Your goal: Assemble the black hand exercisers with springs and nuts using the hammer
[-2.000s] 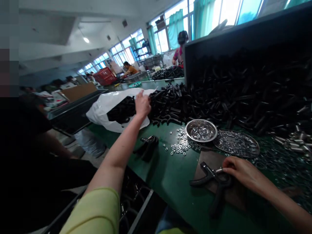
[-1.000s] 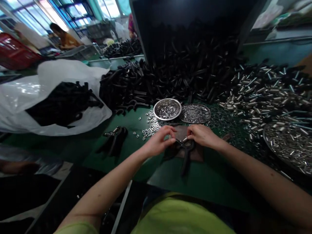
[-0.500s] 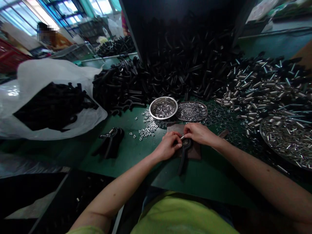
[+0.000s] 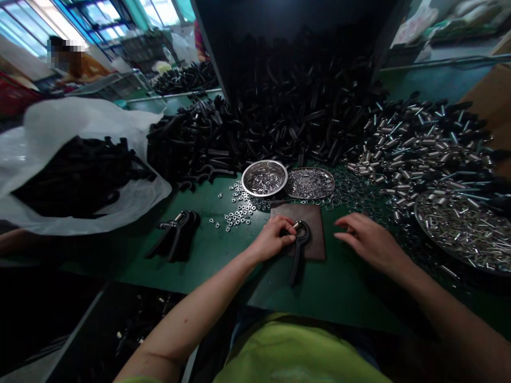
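My left hand [image 4: 275,238] is closed, thumb and fingers pinching the head of a black plastic handle [image 4: 296,263]. This handle has a hooked, ring-like head and a long tail pointing toward me. A small metal spring [image 4: 297,225] sits at the top of its head, by my fingertips. Under the head lies a flat brown pad [image 4: 318,234]. To the right of the pad, my right hand [image 4: 369,239] hovers over the green table with thumb and fingers apart; nothing shows between them. Assembled black handles [image 4: 175,236] with a spring stand together at the left.
Behind the pad are a round metal bowl [image 4: 264,193] and an oval tray [image 4: 311,183] of small parts. Loose nuts [image 4: 239,213] lie left, rings [image 4: 351,189] right. Black parts [image 4: 279,122] pile behind; springs and screws [image 4: 419,138] heap right. A white bag [image 4: 139,199] stands left.
My right hand has let go of the spring and moved right, off the pad, its fingers spreading. My left hand stays on the handle. An arm now shows at the far left edge.
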Demonstrator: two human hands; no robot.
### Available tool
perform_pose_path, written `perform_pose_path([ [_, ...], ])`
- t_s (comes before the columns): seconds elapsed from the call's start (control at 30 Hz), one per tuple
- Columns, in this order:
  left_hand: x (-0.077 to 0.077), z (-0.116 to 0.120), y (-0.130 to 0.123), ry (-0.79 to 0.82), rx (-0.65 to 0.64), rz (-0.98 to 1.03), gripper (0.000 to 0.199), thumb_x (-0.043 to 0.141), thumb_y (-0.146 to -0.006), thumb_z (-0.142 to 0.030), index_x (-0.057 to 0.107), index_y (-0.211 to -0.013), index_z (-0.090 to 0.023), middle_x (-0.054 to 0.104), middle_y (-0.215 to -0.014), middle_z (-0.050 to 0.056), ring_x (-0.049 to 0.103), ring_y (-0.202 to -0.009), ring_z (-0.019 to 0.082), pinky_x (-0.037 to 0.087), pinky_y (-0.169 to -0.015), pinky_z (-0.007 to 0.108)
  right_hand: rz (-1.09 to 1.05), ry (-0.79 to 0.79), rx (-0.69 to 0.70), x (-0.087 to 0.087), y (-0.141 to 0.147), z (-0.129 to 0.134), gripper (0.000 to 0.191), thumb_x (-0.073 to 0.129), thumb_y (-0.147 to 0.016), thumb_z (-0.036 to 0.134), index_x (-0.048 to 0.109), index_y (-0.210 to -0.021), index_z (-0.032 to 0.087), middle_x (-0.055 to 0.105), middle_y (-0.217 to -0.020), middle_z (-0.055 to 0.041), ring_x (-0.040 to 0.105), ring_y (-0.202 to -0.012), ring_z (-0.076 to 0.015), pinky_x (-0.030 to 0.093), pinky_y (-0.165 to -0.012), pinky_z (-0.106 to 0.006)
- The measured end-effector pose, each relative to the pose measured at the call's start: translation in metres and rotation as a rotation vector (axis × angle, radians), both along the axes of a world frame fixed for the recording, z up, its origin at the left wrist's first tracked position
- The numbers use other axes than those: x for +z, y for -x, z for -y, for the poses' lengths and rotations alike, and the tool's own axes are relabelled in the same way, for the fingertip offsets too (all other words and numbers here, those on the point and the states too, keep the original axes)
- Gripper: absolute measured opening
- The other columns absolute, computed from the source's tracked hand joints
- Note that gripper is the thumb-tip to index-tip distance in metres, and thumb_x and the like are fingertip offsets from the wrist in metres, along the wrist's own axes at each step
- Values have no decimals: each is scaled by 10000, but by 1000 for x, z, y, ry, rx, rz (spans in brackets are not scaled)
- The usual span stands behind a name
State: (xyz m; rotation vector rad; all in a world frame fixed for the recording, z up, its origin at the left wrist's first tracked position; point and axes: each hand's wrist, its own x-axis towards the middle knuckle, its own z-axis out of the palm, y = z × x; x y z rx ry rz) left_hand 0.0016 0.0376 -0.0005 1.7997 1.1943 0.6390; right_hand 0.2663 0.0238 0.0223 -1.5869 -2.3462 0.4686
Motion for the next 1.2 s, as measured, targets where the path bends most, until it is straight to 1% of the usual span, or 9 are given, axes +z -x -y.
perform_pose_path([
  [0.13, 1, -2, 2, 24, -6, 27, 107, 652, -712, -124, 642, -793, -194, 588, -1059, 43, 519, -1054, 203, 372, -975, 363, 317, -73, -220, -17, -57, 47, 285, 442, -861, 436, 556, -967, 197, 594, -926, -108, 556, -870, -282, 427, -645, -363],
  [0.27, -1, -3, 1, 44, 4, 71, 121, 666, -698, -113, 648, -792, -187, 591, -1054, 47, 527, -1045, 195, 375, -978, 356, 462, -93, -296, -32, -75, 67, 319, 375, -884, 434, 545, -927, 168, 599, -873, -135, 566, -843, -304, 433, -664, -396],
  [0.4, -5, -3, 0, 66, 34, 117, 135, 679, -674, -96, 643, -777, -177, 598, -1038, 47, 543, -1019, 187, 389, -966, 353, 319, -31, -389, -11, -53, 62, 359, 308, -909, 405, 549, -1007, 157, 643, -957, -148, 618, -825, -303, 454, -643, -397],
  [0.57, -4, -2, -2, 80, 78, 119, 130, 676, -657, -86, 624, -741, -171, 612, -1003, 37, 555, -989, 186, 402, -942, 357, -198, -30, -236, 32, 0, 51, 412, 289, -929, 339, 436, -1301, 239, 630, -1182, -76, 634, -989, -238, 498, -787, -339],
  [0.63, -4, -2, -3, 75, 90, 111, 120, 679, -654, -92, 615, -722, -168, 615, -999, 36, 556, -987, 189, 406, -934, 358, -221, -34, -189, 32, 16, 46, 441, 283, -933, 316, 386, -1357, 248, 596, -1250, -77, 626, -1026, -239, 502, -811, -342],
  [0.77, -5, -2, -3, 67, 99, 111, 111, 681, -655, -101, 610, -700, -173, 608, -996, 32, 553, -985, 188, 416, -919, 350, -119, 127, -74, 22, 29, 36, 417, 281, -939, 287, 442, -1317, 217, 622, -1217, -91, 642, -1003, -246, 502, -846, -384],
  [0.93, -3, -2, 0, 82, 63, 139, 105, 682, -663, -97, 623, -713, -168, 603, -1019, 46, 547, -997, 191, 399, -933, 347, -211, 0, -129, 34, 29, 39, 425, 284, -948, 283, 386, -1357, 234, 594, -1261, -79, 599, -1095, -228, 483, -902, -363],
  [1.1, -2, -2, 1, 107, 67, 137, 92, 694, -665, -108, 634, -700, -169, 601, -1018, 45, 549, -994, 192, 397, -935, 348, -78, 122, -59, 9, 28, 39, 417, 269, -947, 285, 442, -1320, 217, 620, -1225, -88, 649, -1001, -239, 512, -850, -376],
  [1.2, -2, -2, 2, 122, 50, 148, 91, 688, -668, -103, 639, -709, -168, 596, -1028, 43, 548, -997, 188, 399, -936, 340, -116, 142, -69, 2, 27, 36, 419, 257, -951, 304, 445, -1316, 220, 607, -1248, -68, 627, -1051, -218, 500, -881, -351],
])
